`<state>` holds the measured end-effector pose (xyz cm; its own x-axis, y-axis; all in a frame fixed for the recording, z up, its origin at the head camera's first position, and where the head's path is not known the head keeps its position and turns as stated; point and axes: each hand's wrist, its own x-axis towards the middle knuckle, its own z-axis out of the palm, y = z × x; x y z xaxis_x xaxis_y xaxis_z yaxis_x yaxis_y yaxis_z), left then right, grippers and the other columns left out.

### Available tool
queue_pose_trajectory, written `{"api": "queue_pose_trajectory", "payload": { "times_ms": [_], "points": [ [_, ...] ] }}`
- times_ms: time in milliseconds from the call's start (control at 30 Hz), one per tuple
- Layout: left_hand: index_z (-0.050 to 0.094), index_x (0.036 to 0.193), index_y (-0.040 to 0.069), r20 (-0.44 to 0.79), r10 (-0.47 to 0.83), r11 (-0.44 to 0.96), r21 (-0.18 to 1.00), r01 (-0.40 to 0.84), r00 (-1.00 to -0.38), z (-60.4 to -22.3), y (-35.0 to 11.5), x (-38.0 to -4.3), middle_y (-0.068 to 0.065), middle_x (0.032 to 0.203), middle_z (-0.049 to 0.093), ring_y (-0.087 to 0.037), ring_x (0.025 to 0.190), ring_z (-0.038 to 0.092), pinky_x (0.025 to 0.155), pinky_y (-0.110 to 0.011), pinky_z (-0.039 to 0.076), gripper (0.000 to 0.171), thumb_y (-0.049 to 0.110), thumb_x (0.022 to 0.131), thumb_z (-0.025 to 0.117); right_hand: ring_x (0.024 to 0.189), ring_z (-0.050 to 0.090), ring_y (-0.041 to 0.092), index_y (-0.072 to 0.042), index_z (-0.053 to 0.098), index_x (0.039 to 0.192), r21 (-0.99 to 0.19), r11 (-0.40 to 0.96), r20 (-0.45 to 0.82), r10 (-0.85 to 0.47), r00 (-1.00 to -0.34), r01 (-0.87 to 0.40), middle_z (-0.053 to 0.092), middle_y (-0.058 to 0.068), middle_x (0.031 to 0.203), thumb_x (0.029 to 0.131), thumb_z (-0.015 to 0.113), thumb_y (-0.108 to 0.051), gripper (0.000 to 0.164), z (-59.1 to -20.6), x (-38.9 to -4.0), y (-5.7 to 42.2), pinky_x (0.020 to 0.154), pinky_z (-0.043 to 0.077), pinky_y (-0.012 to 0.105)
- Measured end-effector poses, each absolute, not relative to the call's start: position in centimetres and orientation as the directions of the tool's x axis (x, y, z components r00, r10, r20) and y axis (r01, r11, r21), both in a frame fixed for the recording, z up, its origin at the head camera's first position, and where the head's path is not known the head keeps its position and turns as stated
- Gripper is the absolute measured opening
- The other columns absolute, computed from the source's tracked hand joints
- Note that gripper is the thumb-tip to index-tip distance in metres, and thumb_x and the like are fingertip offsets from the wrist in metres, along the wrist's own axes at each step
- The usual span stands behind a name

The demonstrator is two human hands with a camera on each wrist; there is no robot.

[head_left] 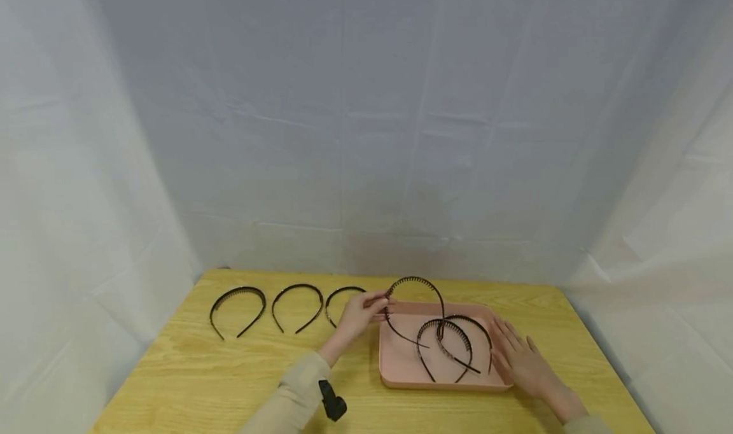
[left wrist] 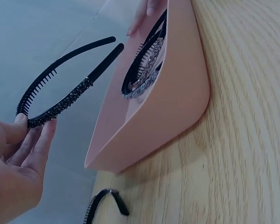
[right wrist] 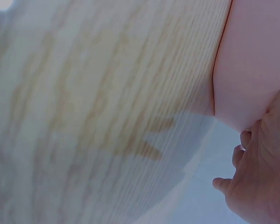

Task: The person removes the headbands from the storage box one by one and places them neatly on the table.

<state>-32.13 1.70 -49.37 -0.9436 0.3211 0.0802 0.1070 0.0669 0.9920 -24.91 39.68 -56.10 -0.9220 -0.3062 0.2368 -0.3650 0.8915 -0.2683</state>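
Note:
My left hand (head_left: 359, 313) pinches a black toothed headband (left wrist: 60, 106) between thumb and fingers, near where its dark sparkly beads begin. That headband is raised over the left side of a pink tray (head_left: 446, 385), its two ends pointing toward the tray in the left wrist view. Inside the tray lie more black headbands (left wrist: 147, 63), overlapping, some with glittery silver trim. My right hand (head_left: 527, 364) rests against the tray's right edge with fingers extended; the right wrist view shows it beside the tray's outer wall (right wrist: 252, 60), fingertips partly hidden.
Left of the tray, three black headbands stand in a row on the wooden table (head_left: 229, 383): the left one (head_left: 237, 289), the middle one (head_left: 298, 286) and one partly behind my left hand (head_left: 343, 288). White sheeting (head_left: 343, 167) hangs behind and at both sides.

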Motion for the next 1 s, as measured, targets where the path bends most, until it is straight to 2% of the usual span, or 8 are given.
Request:
{"api": "queue_pose_trajectory", "payload": {
  "times_ms": [100, 200, 333, 633, 767, 833, 900, 1000],
  "points": [
    [0.05, 0.143, -0.01, 0.075, 0.316, 0.062, 0.993, 0.099, -0.946, -49.2, 0.4, -32.3, -0.026, 0.129, 0.065, -0.038, 0.116, 0.066, 0.096, -0.048, 0.057, 0.042, 0.011, 0.106, 0.053, 0.155, 0.014, 0.023, -0.001, 0.038, 0.155, -0.277, 0.887, 0.25, -0.306, -0.919, -0.371, 0.036, 0.02, 0.16, 0.108, 0.048, -0.029, 0.055, -55.9, -24.9, 39.5, 0.106, 0.031, 0.076],
    [0.05, 0.143, -0.01, 0.063, 0.303, 0.042, 0.996, 0.079, -0.951, -49.1, -0.9, -32.4, -0.026, 0.129, 0.065, -0.038, 0.115, 0.066, 0.097, -0.046, 0.057, 0.041, 0.01, 0.106, 0.053, 0.148, 0.03, 0.041, 0.0, 0.04, 0.154, -0.292, 0.889, 0.22, -0.296, -0.929, -0.353, 0.037, 0.024, 0.158, 0.107, 0.05, -0.029, 0.055, -55.4, -25.0, 39.1, 0.107, 0.03, 0.076],
    [0.049, 0.143, -0.01, 0.069, 0.286, 0.003, 0.997, 0.073, -0.956, -49.1, -2.8, -32.4, -0.028, 0.13, 0.063, -0.039, 0.114, 0.066, 0.095, -0.04, 0.059, 0.042, 0.009, 0.106, 0.054, 0.144, 0.032, 0.048, 0.002, 0.039, 0.154, -0.298, 0.898, 0.164, -0.285, -0.944, -0.323, 0.034, 0.025, 0.159, 0.108, 0.048, -0.03, 0.057, -54.9, -24.9, 38.9, 0.11, 0.028, 0.075],
    [0.046, 0.145, -0.01, 0.055, 0.247, -0.004, 0.998, 0.056, -0.967, -48.9, -7.9, -32.3, -0.031, 0.136, 0.058, -0.042, 0.12, 0.062, 0.098, -0.038, 0.057, 0.043, 0.011, 0.108, 0.05, 0.147, 0.033, 0.04, -0.003, 0.038, 0.156, -0.262, 0.891, 0.264, -0.303, -0.916, -0.37, 0.039, 0.022, 0.158, 0.106, 0.052, -0.029, 0.057, -55.4, -25.1, 38.9, 0.104, 0.034, 0.075],
    [0.046, 0.145, -0.011, 0.032, 0.207, 0.023, 0.999, 0.038, -0.978, -48.6, -9.9, -32.1, -0.025, 0.133, 0.062, -0.037, 0.118, 0.065, 0.098, -0.038, 0.057, 0.043, 0.011, 0.108, 0.05, 0.145, 0.033, 0.046, 0.001, 0.04, 0.154, -0.292, 0.896, 0.191, -0.289, -0.938, -0.335, 0.036, 0.024, 0.159, 0.107, 0.049, -0.031, 0.057, -54.8, -25.0, 38.9, 0.109, 0.03, 0.075],
    [0.048, 0.145, -0.009, 0.022, 0.179, 0.044, 0.999, 0.031, -0.984, -48.5, -10.7, -31.9, -0.021, 0.131, 0.065, -0.029, 0.113, 0.068, 0.099, -0.04, 0.056, 0.043, 0.012, 0.107, 0.051, 0.145, 0.031, 0.047, 0.001, 0.039, 0.154, -0.295, 0.903, 0.145, -0.28, -0.949, -0.312, 0.033, 0.024, 0.16, 0.108, 0.048, -0.032, 0.058, -54.6, -25.1, 39.0, 0.111, 0.028, 0.074],
    [0.047, 0.145, -0.009, 0.019, 0.162, 0.063, 0.998, 0.03, -0.987, -48.2, -11.5, -31.7, -0.022, 0.132, 0.064, -0.026, 0.112, 0.069, 0.1, -0.041, 0.056, 0.043, 0.012, 0.108, 0.051, 0.153, 0.019, 0.038, 0.001, 0.037, 0.155, -0.294, 0.905, 0.129, -0.28, -0.951, -0.307, 0.031, 0.023, 0.161, 0.109, 0.046, -0.033, 0.059, -55.1, -25.3, 39.3, 0.112, 0.026, 0.074],
    [0.047, 0.145, -0.009, 0.029, 0.142, 0.087, 0.995, 0.041, -0.989, -48.0, -12.8, -31.4, -0.027, 0.135, 0.061, -0.028, 0.113, 0.069, 0.099, -0.04, 0.056, 0.044, 0.013, 0.108, 0.051, 0.155, -0.004, 0.013, -0.001, 0.034, 0.157, -0.288, 0.9, 0.158, -0.293, -0.943, -0.328, 0.029, 0.02, 0.163, 0.109, 0.045, -0.034, 0.059, -55.9, -25.4, 39.8, 0.111, 0.026, 0.075]
  ]
}}
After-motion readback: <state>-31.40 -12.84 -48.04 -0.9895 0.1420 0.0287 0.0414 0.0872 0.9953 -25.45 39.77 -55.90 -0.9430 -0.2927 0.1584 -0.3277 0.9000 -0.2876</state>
